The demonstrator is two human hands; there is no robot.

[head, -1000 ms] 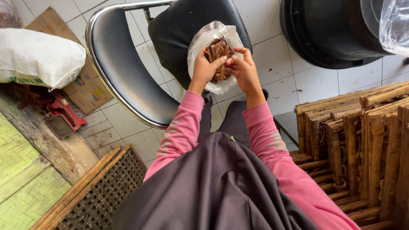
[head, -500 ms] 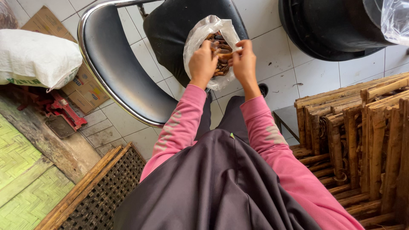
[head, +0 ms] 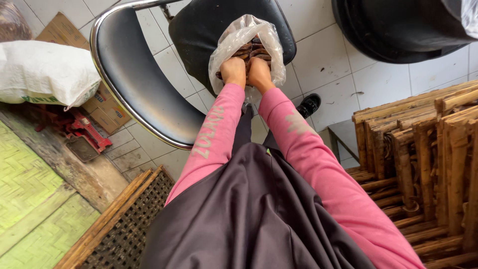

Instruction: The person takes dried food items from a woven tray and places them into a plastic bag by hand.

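A clear plastic bag (head: 247, 47) of brown sticks (head: 254, 51) sits on the black seat of a chair (head: 149, 84) at twelve o'clock. The person's left hand (head: 233, 71) and right hand (head: 260, 73) press side by side at the bag's mouth, fingers clamped on the plastic; the bag looks filled, its mouth gathered but not visibly tied. Stacked bamboo frames (head: 423, 164) stand at three o'clock, a white sack (head: 45, 74) at ten.

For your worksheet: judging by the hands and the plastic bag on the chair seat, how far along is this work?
Done: the clear plastic bag on the chair seat already holds brown sticks. In hand: left hand and right hand, fists together, press at its mouth. Left: the bag remains open, untied.
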